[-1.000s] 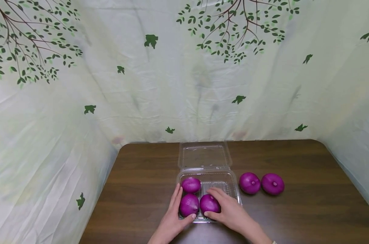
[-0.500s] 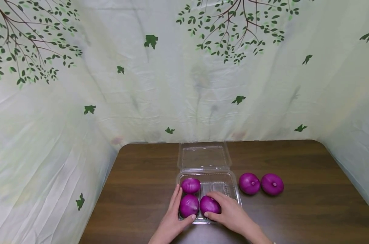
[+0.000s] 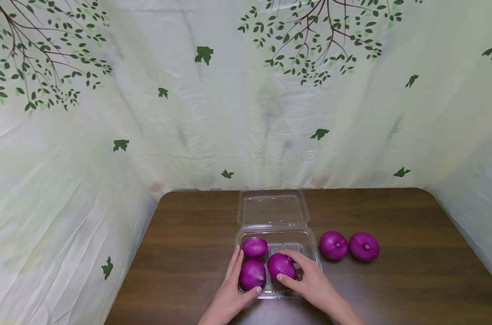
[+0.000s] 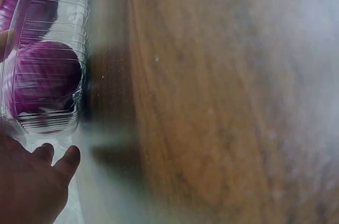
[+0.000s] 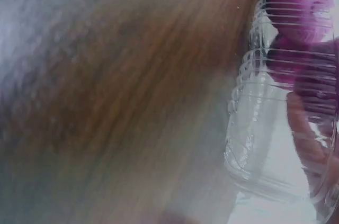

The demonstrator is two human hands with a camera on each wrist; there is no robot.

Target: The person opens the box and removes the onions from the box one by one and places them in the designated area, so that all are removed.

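In the head view, a clear plastic clamshell container (image 3: 278, 234) stands on the table, its lid (image 3: 273, 210) laid back behind it. Two red onions fill its left side, a rear onion (image 3: 255, 248) and a front onion (image 3: 252, 275). My right hand (image 3: 311, 282) grips a third red onion (image 3: 280, 266) between thumb and fingers, over the container's right half. Whether that onion touches the bottom, I cannot tell. My left hand (image 3: 232, 289) rests along the container's left wall with straight fingers, its thumb near the front onion. Ridged walls show the onions (image 4: 45, 78) in the left wrist view.
Two more red onions, one (image 3: 333, 245) nearer the container and one (image 3: 364, 247) farther right, lie on the brown wooden table (image 3: 408, 275). A pale curtain (image 3: 246, 113) printed with branches and leaves hangs behind the table's rear edge and down both sides.
My right hand has shifted its onion slightly away from me and a little to the right, turning it somewhat. My left hand stays at the container's left side.
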